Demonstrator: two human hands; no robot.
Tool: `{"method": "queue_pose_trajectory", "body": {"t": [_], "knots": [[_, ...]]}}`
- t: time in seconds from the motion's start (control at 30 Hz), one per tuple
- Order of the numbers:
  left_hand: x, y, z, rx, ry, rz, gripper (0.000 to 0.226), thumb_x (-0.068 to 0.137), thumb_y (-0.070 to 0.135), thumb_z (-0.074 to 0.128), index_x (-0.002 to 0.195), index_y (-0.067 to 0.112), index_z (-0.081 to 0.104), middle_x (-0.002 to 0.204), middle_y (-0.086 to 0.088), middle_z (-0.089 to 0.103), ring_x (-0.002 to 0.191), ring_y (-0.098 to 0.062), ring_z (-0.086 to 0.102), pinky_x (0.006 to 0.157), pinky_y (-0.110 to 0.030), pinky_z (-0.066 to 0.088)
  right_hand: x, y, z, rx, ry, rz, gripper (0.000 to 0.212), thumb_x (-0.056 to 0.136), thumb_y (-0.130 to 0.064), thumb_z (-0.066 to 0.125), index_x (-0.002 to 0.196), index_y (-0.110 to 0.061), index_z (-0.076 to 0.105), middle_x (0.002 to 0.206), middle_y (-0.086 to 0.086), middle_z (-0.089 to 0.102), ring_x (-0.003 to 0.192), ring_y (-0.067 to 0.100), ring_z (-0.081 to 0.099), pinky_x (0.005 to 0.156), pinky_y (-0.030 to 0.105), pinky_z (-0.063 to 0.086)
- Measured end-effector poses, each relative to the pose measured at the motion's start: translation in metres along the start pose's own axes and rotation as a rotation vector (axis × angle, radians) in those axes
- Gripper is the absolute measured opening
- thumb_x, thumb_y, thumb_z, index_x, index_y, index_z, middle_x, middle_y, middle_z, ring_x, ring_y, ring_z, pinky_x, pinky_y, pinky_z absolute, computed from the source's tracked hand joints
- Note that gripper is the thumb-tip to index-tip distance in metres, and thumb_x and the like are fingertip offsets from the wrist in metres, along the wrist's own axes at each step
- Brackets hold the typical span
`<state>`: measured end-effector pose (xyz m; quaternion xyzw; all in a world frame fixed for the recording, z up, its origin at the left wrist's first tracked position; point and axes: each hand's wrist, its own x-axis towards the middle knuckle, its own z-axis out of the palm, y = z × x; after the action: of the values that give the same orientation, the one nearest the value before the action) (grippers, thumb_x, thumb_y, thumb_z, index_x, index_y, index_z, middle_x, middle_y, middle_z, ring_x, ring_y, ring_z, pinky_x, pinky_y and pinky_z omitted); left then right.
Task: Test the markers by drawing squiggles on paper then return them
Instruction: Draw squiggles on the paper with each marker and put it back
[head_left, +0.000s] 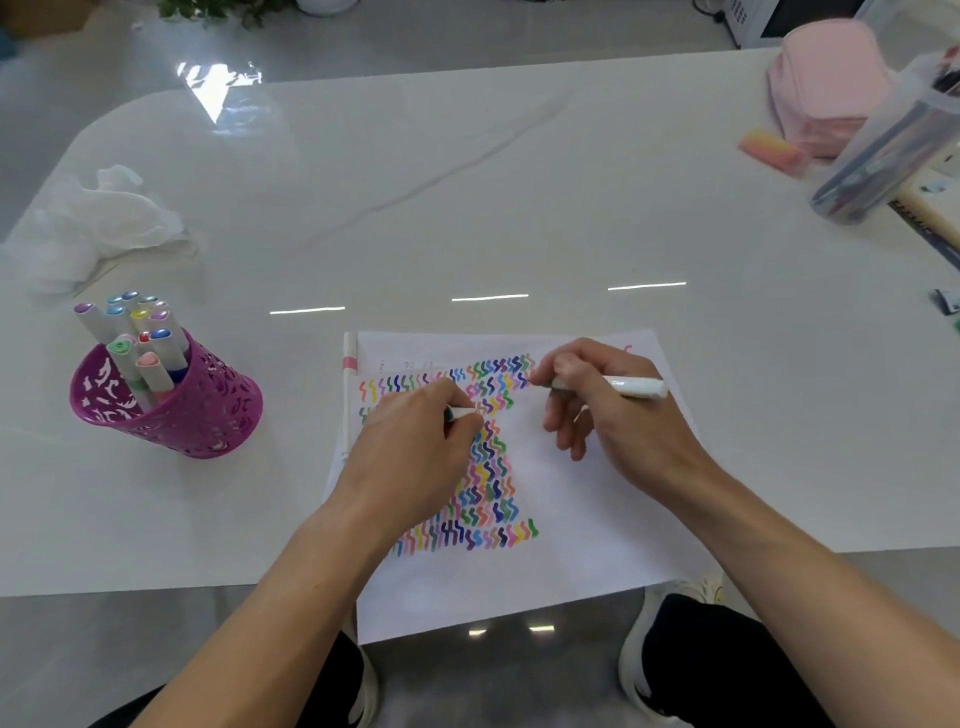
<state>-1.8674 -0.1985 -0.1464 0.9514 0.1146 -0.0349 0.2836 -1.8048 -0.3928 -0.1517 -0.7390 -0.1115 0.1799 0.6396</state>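
A white sheet of paper (571, 499) covered with several rows of coloured squiggles lies at the table's near edge. My right hand (597, 410) grips a white marker (623, 387), its tip down on the paper by the top row of squiggles. My left hand (415, 447) rests on the paper and pinches a small white cap with a green end (460, 413). A purple perforated cup (171, 400) at the left holds several capped markers (135, 332). Another marker (350, 374) with a pink band lies along the paper's left edge.
Crumpled white plastic (88, 223) lies at the far left. At the far right are a pink pouch (826, 88), an orange-pink eraser (771, 148), a clear case of pens (883, 150) and a book (930, 218). The paper overhangs the table's front edge (156, 587).
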Motion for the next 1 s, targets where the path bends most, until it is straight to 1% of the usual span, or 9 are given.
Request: {"method": "queue_pose_trajectory", "body": {"t": [0.07, 0.1, 0.2, 0.27, 0.37, 0.47, 0.57, 0.8, 1.0], "knots": [[0.0, 0.0, 0.0, -0.004, -0.002, 0.005, 0.015, 0.1, 0.035, 0.058, 0.106, 0.026, 0.068, 0.074, 0.024, 0.052, 0.073, 0.006, 0.05, 0.058, -0.011, 0.034, -0.001, 0.003, 0.002, 0.01, 0.004, -0.018, 0.007, 0.095, -0.024, 0.057, 0.098, -0.021, 0.063, 0.069, 0.012, 0.071, 0.055, 0.024, 0.065, 0.049, 0.032, 0.051], [0.001, -0.001, 0.0, -0.006, -0.005, 0.008, 0.014, 0.1, 0.035, 0.058, 0.105, 0.026, 0.068, 0.074, 0.023, 0.053, 0.073, 0.005, 0.051, 0.058, -0.012, 0.034, -0.001, 0.005, 0.004, 0.009, 0.008, -0.02, 0.005, 0.093, -0.021, 0.061, 0.097, -0.02, 0.059, 0.069, 0.012, 0.071, 0.054, 0.024, 0.065, 0.049, 0.032, 0.052], [0.001, -0.001, -0.001, -0.012, -0.018, 0.008, 0.013, 0.099, 0.034, 0.058, 0.104, 0.026, 0.067, 0.074, 0.02, 0.055, 0.075, 0.001, 0.053, 0.059, -0.02, 0.039, 0.0, 0.01, 0.007, 0.004, 0.046, 0.007, 0.014, 0.083, -0.018, 0.068, 0.086, -0.015, 0.055, 0.067, 0.011, 0.072, 0.054, 0.024, 0.067, 0.05, 0.031, 0.053], [0.001, 0.0, 0.0, -0.01, -0.021, 0.006, 0.013, 0.1, 0.033, 0.058, 0.105, 0.025, 0.066, 0.075, 0.019, 0.056, 0.075, -0.001, 0.054, 0.062, -0.025, 0.041, 0.0, 0.012, 0.008, -0.004, 0.084, 0.021, 0.017, 0.08, -0.016, 0.07, 0.081, -0.012, 0.054, 0.067, 0.012, 0.073, 0.055, 0.025, 0.069, 0.049, 0.031, 0.054], [0.002, 0.0, 0.001, -0.013, -0.024, 0.005, 0.013, 0.101, 0.032, 0.057, 0.107, 0.025, 0.065, 0.076, 0.018, 0.056, 0.075, -0.001, 0.053, 0.06, -0.021, 0.04, 0.001, 0.016, 0.009, -0.02, 0.122, 0.023, 0.02, 0.085, -0.012, 0.073, 0.08, -0.01, 0.053, 0.068, 0.012, 0.074, 0.057, 0.027, 0.071, 0.05, 0.031, 0.056], [0.002, 0.001, 0.0, -0.016, -0.037, -0.005, 0.014, 0.101, 0.033, 0.056, 0.109, 0.025, 0.064, 0.08, 0.016, 0.056, 0.08, -0.009, 0.055, 0.065, -0.028, 0.041, 0.001, 0.018, 0.009, -0.042, 0.138, 0.032, 0.022, 0.092, -0.011, 0.074, 0.083, -0.007, 0.054, 0.069, 0.01, 0.075, 0.056, 0.024, 0.071, 0.05, 0.029, 0.057], [0.002, 0.002, 0.0, -0.012, -0.048, -0.013, 0.014, 0.101, 0.033, 0.055, 0.11, 0.025, 0.063, 0.082, 0.015, 0.057, 0.087, -0.015, 0.057, 0.07, -0.031, 0.044, 0.0, 0.018, 0.009, -0.053, 0.144, 0.025, 0.025, 0.094, -0.014, 0.075, 0.084, -0.004, 0.055, 0.069, 0.009, 0.075, 0.057, 0.024, 0.072, 0.051, 0.029, 0.057], [0.002, 0.004, 0.0, -0.013, -0.048, -0.01, 0.012, 0.101, 0.032, 0.056, 0.107, 0.024, 0.063, 0.085, 0.015, 0.059, 0.087, -0.013, 0.059, 0.071, -0.031, 0.047, 0.001, 0.017, 0.01, -0.072, 0.132, 0.04, 0.024, 0.095, -0.014, 0.074, 0.082, -0.008, 0.055, 0.069, 0.008, 0.075, 0.056, 0.022, 0.072, 0.052, 0.028, 0.057], [0.002, 0.003, 0.001, -0.017, -0.043, -0.024, 0.007, 0.101, 0.03, 0.057, 0.101, 0.025, 0.061, 0.086, 0.015, 0.059, 0.082, -0.008, 0.057, 0.064, -0.026, 0.045, 0.001, 0.015, 0.01, -0.101, 0.118, 0.041, 0.027, 0.093, -0.013, 0.076, 0.078, -0.012, 0.054, 0.067, 0.007, 0.075, 0.054, 0.02, 0.07, 0.05, 0.027, 0.054]]}}
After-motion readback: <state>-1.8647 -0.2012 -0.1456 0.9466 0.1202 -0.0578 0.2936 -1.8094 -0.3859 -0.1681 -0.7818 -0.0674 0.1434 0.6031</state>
